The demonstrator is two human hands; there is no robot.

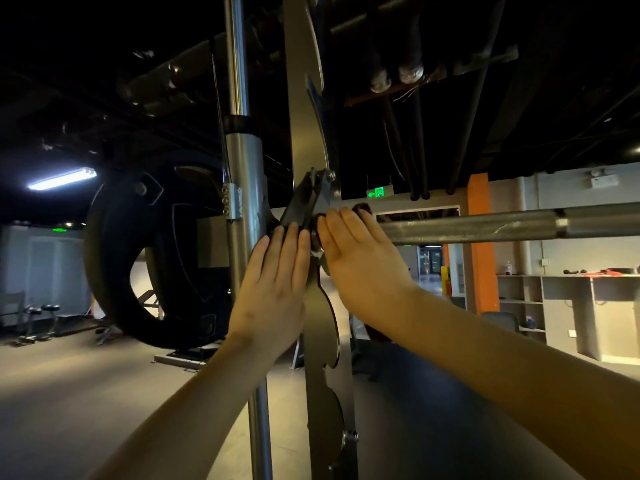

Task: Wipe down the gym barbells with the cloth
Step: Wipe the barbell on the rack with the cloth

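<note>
Head view, wiping at the rack end of the bar. I am watching the right hand [360,261] curling over the top of the barbell [485,225] at the point where the shaft is meeting the black hook [304,202] of the machine. A dark maroon fold is showing just beyond its fingertips, and I am reading this as the cloth [363,208], clamped between the palm and the steel; most of it is lying hidden under the hand, so its extent is not telling. The left hand [273,292] is lying just beside the right one, on the other side of the notched upright [311,375], with its fingers straight and together, pressing flat against the hook and the sleeve of the guide rod [239,81] and gripping nothing. A black weight plate [117,258] is hanging well to the left of that hand. As to progress, I am judging the wiping to be in hand at the very end of the shaft. The long run of bare bar stretching away to the right of the right hand is showing no mark that tells whether it is already wiped, and any other bars in the gym are lying outside this view, so what is remaining I cannot tell.
</note>
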